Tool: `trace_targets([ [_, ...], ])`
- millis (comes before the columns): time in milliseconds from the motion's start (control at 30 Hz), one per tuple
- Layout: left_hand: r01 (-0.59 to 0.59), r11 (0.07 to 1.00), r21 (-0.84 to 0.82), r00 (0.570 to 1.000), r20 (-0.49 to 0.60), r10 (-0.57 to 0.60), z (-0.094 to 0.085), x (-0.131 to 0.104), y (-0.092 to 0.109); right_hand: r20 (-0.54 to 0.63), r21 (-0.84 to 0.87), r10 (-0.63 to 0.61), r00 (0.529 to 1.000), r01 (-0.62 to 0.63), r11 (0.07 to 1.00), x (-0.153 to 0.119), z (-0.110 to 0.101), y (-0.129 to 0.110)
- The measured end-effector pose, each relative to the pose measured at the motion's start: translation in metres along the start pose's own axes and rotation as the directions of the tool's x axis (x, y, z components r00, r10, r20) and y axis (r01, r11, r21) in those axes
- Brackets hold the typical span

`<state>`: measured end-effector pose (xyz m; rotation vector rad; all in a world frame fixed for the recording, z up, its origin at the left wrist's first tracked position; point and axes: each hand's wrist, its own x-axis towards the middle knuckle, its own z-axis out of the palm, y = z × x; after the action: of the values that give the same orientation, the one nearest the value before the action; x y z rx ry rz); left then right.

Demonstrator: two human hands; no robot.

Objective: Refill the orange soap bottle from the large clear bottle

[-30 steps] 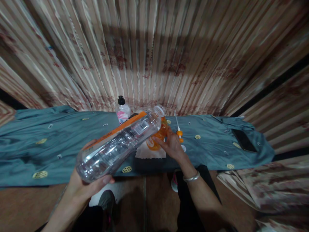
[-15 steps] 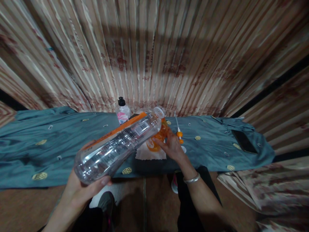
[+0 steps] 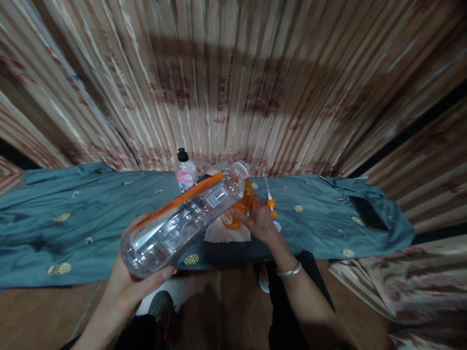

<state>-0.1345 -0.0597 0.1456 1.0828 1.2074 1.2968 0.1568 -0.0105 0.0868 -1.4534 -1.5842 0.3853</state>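
Tilted with its neck up and to the right, a large clear plastic bottle with an orange-edged label rests in my left hand, which is wrapped round its base end. The bottle's mouth is over the top of an orange bottle. My right hand, with a bangle on the wrist, is closed round the orange bottle's right side. That bottle stands on a white paper napkin; its neck is hidden behind the clear bottle. Just right of my right hand lies an orange-and-white pump head with a thin tube.
A small clear bottle with a black cap stands behind on the left. A white round cap lies near my right wrist. A dark phone lies at the right of the cloth-covered surface. A striped curtain hangs directly behind.
The base of the clear bottle has shifted slightly right with my left hand, while its mouth stays over the orange bottle. My right hand has hardly moved.
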Motion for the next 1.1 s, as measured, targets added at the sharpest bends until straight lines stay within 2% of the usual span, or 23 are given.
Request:
trace_targets([
  [167,0.106,0.988,-0.109,0.994,0.011,-0.105,0.006,-0.006,0.003,-0.003,0.003,-0.003,1.0,0.003,1.0,0.001,-0.002,-0.005],
  [533,0.118,0.984,-0.137,0.993,-0.008,-0.12,0.011,-0.004,-0.001,-0.009,-0.017,0.019,1.0,-0.019,1.0,0.002,-0.002,-0.008],
  [767,0.098,0.988,-0.122,0.995,0.019,-0.097,0.001,0.004,-0.012,-0.01,-0.034,0.017,1.0,-0.018,0.999,0.001,0.0,-0.008],
  [967,0.087,0.989,-0.12,0.996,-0.005,-0.088,-0.009,0.009,-0.02,-0.004,-0.059,0.005,1.0,-0.005,0.998,0.001,0.0,-0.008],
  [1100,0.026,0.994,-0.104,0.999,-0.035,-0.03,-0.015,0.014,-0.027,-0.003,-0.04,0.004,1.0,-0.004,0.999,0.0,0.001,-0.006],
])
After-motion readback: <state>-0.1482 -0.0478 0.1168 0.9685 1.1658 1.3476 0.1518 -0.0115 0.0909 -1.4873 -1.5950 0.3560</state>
